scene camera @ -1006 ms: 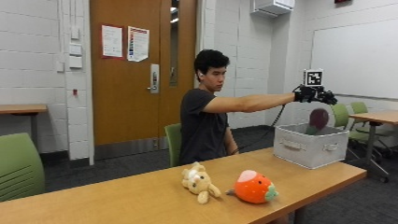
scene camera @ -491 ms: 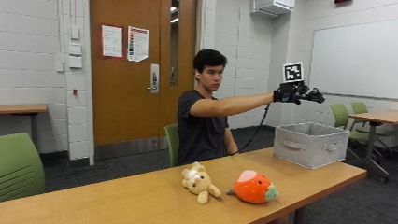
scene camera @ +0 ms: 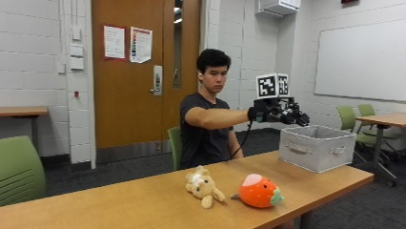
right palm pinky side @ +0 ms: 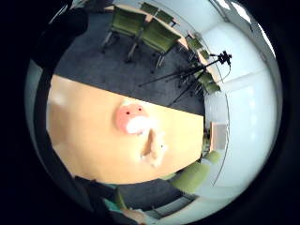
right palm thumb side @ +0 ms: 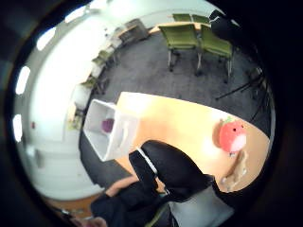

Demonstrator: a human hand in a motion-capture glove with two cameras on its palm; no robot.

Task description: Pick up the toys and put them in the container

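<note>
My gloved right hand [scene camera: 279, 113] hangs in the air above the table, left of the grey fabric container [scene camera: 316, 148] and higher than its rim. Its fingers are relaxed and hold nothing. A tan plush animal [scene camera: 203, 186] and an orange strawberry plush [scene camera: 257, 191] lie side by side near the front edge of the wooden table [scene camera: 126, 205]. The little finger side palm view looks down on the strawberry plush [right palm pinky side: 132, 118] and the tan plush [right palm pinky side: 153, 146]. In the thumb side palm view the container [right palm thumb side: 111, 130] has a purple toy [right palm thumb side: 108, 125] inside.
The container stands at the table's right end, close to the edge. Green chairs [scene camera: 19, 174] and other tables [scene camera: 380, 119] stand around the room. A tripod [right palm pinky side: 197, 70] stands on the carpet beyond the table.
A second ago my hand held a dark toy over the container; it has let go of it. The empty hand has since drawn back left, away from the container.
</note>
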